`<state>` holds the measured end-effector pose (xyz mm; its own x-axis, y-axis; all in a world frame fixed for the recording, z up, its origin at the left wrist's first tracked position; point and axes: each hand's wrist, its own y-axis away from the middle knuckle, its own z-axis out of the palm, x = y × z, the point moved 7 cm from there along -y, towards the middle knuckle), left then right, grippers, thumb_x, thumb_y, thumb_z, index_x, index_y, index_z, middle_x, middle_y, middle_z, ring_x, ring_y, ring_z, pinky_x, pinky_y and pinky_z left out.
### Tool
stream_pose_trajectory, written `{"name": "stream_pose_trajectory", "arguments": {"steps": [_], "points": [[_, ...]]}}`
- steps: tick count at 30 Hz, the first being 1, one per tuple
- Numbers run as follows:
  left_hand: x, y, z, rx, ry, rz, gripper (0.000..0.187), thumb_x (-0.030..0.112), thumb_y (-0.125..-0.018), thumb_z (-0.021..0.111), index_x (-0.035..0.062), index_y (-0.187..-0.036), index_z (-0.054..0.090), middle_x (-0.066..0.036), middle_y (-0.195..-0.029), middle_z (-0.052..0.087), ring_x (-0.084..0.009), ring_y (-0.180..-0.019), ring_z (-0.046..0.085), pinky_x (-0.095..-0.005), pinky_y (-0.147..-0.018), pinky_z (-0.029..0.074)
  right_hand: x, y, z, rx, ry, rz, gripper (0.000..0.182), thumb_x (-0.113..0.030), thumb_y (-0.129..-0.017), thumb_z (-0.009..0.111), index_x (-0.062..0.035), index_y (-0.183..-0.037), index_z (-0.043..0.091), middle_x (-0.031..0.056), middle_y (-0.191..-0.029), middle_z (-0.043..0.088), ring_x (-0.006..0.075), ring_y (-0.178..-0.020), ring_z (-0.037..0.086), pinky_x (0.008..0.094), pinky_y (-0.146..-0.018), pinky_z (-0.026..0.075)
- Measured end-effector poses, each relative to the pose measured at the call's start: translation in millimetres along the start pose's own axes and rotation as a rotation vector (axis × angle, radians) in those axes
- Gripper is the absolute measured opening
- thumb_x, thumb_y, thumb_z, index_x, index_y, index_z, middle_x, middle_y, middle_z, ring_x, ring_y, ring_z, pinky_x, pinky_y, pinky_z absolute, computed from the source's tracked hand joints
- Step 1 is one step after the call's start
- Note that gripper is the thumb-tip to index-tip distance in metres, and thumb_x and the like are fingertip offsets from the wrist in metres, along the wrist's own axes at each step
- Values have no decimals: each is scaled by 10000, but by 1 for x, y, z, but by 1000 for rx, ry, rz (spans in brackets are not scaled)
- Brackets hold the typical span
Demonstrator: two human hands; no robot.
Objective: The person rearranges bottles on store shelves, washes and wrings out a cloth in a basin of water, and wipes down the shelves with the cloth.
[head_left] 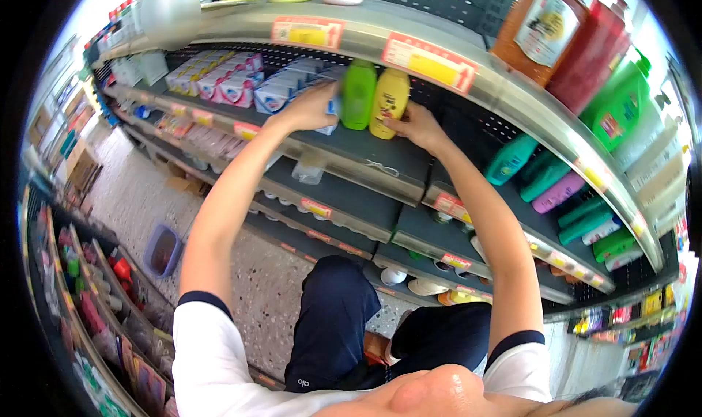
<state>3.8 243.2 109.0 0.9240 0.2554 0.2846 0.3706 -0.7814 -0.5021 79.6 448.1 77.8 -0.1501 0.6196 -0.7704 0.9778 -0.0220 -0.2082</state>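
Observation:
A green bottle [359, 95] and a yellow bottle [390, 104] stand side by side on the dark shelf [365, 150]. My right hand [420, 127] grips the lower right side of the yellow bottle, thumb in front. Left of the green bottle, my left hand [313, 108] is closed around something with a bit of blue and white showing by its fingers; what it is I cannot make out. White and blue boxes [278, 92] lie in rows just beyond that hand.
Pink boxes [230, 79] are farther left. Overhead, a shelf edge with price labels [430, 60] carries large bottles [541, 29]. Green and purple bottles [559, 192] lie at right. Lower shelves hold goods. A purple basket [162, 250] is on the floor at left.

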Motion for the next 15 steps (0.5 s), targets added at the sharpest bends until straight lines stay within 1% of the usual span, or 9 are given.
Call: {"name": "stream_pose_trajectory", "arguments": {"steps": [1,3,5,6,8,9,10,13,15], "points": [[8,0,-5,49,-8,-5,706,201,-717,732,-23,-1323,448,-259,-1295,520,-397,-1231,479,-429,-1049,384,-6,0,0,4,25,-46,467,-324,-822,735,9,-1129,621,184,-1026,700,288,-945,685,373,-829,526],[25,8,-14,141,-14,-5,706,204,-730,734,-16,-1334,443,-251,-1299,519,-398,-1229,481,-434,-1048,383,-19,8,-7,-2,275,-18,539,-356,-802,742,9,-1173,598,207,-1059,684,331,-968,672,385,-837,523],[32,18,-18,327,-18,-61,657,171,-765,724,-8,-1335,450,-238,-1293,525,-394,-1223,489,-427,-1035,393,-29,19,-14,66,212,-98,613,-385,-783,745,12,-1216,570,230,-1090,665,366,-998,651,394,-856,516],[38,25,-19,395,-6,-87,628,154,-775,717,-4,-1325,461,-233,-1288,531,-392,-1214,496,-422,-1025,399,-36,28,-20,103,277,-93,578,-311,-799,734,19,-1237,551,229,-1142,643,347,-1024,646,395,-869,511],[52,46,-20,536,20,-150,570,120,-794,704,2,-1306,482,-222,-1277,542,-388,-1198,511,-411,-1007,412,-51,59,-37,230,256,-172,533,-256,-812,721,25,-1232,551,225,-1145,635,342,-1017,648,399,-864,512],[68,55,-19,602,68,-143,477,57,-813,678,4,-1261,522,-200,-1235,571,-374,-1157,541,-395,-985,422,-61,77,-43,289,250,-215,511,-229,-818,715,28,-1229,551,224,-1147,631,340,-1014,648,401,-861,512],[77,65,-11,627,102,-155,437,47,-818,672,1,-1231,539,-189,-1214,583,-361,-1142,552,-391,-981,423,-75,99,-51,346,313,-273,430,-139,-830,688,20,-1210,567,208,-1120,626,335,-980,652,402,-837,519],[111,83,7,672,197,-201,334,25,-833,656,2,-1158,582,-169,-1175,603,-329,-1118,569,-384,-976,425,-85,163,-77,447,335,-298,363,-101,-830,676,7,-1167,596,195,-1054,635,341,-944,651,396,-814,523],[130,87,21,668,257,-207,294,32,-843,653,9,-1131,599,-167,-1156,609,-321,-1115,575,-379,-976,427,-79,205,-96,568,400,-291,312,-64,-828,665,0,-1129,615,184,-1023,639,336,-930,653,385,-799,524]]}}
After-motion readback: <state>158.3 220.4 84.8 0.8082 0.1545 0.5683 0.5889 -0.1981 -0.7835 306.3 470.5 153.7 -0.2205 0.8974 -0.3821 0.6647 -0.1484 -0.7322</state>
